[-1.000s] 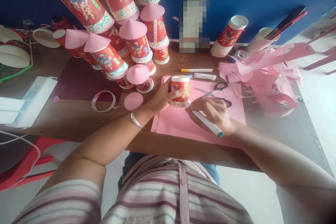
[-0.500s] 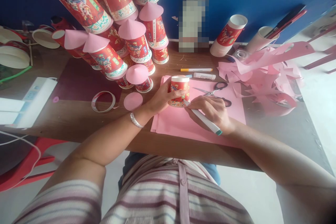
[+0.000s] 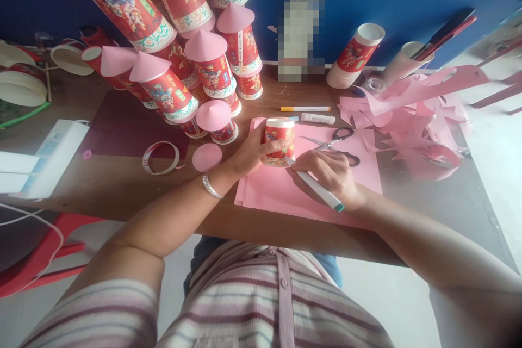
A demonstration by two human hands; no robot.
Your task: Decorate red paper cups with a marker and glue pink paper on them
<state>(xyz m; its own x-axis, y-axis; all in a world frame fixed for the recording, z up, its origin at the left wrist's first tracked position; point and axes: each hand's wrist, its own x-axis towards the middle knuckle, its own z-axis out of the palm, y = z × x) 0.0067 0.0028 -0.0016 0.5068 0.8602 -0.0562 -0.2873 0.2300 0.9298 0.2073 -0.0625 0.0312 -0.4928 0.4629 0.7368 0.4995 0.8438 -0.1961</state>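
Holding red cup (image 3: pixel 279 134) and white marker (image 3: pixel 320 190)

Pink-topped cups (image 3: pixel 210 72) crowd upper left; at center, the left hand (image 3: pixel 253 151) clasps the red cup; just right, the right hand (image 3: pixel 332 174) pinches the white marker, tip at the cup's lower band.

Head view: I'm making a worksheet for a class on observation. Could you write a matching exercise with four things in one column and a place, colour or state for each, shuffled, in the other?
Column one
1. Left hand
2. Right hand
3. Scissors
4. Bracelet

Column two
A. Lying on the pink paper
B. Holding a white marker with a green end
C. Silver-coloured
D. Gripping a red cup

Right pairs: 1-D, 2-B, 3-A, 4-C
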